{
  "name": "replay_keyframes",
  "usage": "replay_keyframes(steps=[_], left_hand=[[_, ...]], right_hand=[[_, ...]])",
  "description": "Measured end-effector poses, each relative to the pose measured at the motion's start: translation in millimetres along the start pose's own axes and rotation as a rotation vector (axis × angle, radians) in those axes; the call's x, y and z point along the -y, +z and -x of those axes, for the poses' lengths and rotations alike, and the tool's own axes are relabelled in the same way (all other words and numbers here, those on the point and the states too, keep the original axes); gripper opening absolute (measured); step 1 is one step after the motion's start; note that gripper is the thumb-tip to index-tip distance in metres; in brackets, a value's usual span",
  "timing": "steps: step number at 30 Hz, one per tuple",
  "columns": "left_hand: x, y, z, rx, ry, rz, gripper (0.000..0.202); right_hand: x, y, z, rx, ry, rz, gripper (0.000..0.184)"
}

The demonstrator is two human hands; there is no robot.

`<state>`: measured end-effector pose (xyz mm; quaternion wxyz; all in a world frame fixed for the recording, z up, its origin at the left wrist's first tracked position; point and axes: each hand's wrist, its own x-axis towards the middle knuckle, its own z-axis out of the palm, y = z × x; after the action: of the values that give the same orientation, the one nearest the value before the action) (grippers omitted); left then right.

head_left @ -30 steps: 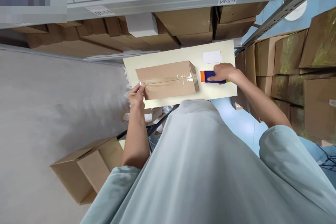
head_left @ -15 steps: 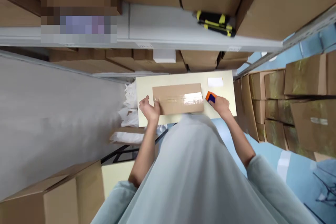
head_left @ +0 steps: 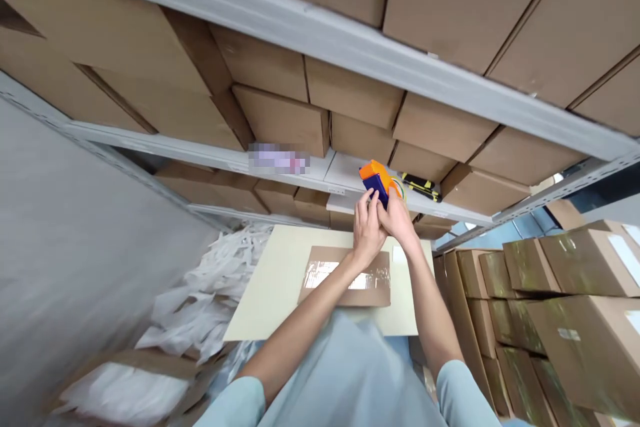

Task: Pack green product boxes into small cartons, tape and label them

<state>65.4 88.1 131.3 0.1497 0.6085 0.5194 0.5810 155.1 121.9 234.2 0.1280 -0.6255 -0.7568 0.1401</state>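
An orange and dark blue tape dispenser is held up in front of the shelf, above the table. My right hand is closed round its lower right side, and part of a tape roll's rim shows beside the fingers. Against its blue part lie the fingertips of my left hand, the two hands touching at the thumbs. Below them, a taped cardboard box rests on the cream tabletop, partly covered by my left forearm. A white label lies on the table right of the box.
Shelves full of cardboard boxes rise behind the table. A black and yellow tool lies on the shelf edge. White paper strips are heaped at the left, by a grey wall. Stacked cartons stand at the right.
My right hand has lifted the tape dispenser from beside the box to shelf height. My left hand has left the box and come to the dispenser. The view has tilted upward.
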Motion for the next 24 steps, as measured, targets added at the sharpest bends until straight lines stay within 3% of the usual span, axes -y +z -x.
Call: replay_keyframes(steps=[4, 7, 12, 15, 17, 20, 24], left_hand=[[24.7, 10.1, -48.6, 0.040, -0.096, 0.048, 0.085], [36.4, 12.9, -60.0, 0.125, -0.133, 0.076, 0.083], [42.8, 9.5, -39.3, 0.191, -0.121, 0.042, 0.075], [53.9, -3.1, -14.4, 0.222, -0.143, 0.038, 0.067], [71.0, -24.5, 9.9, 0.223, -0.208, 0.039, 0.060], [107.8, -77.3, 62.4, 0.159, -0.388, 0.001, 0.054], [142.6, -145.0, 141.4, 0.029, -0.704, -0.106, 0.049]], right_hand=[[25.0, -3.0, -59.5, 0.019, -0.050, 0.127, 0.044], [30.8, 0.4, -86.1, 0.079, -0.003, 0.247, 0.040], [24.4, 19.1, -112.5, 0.167, 0.007, 0.352, 0.042], [16.4, 34.6, -110.3, 0.101, -0.004, 0.332, 0.054], [5.8, 49.0, -89.3, -0.032, -0.056, 0.271, 0.060], [-23.1, 82.0, -20.7, -0.185, -0.070, 0.136, 0.063], [-69.3, 132.2, 106.0, -0.053, 0.160, -0.014, 0.065]])
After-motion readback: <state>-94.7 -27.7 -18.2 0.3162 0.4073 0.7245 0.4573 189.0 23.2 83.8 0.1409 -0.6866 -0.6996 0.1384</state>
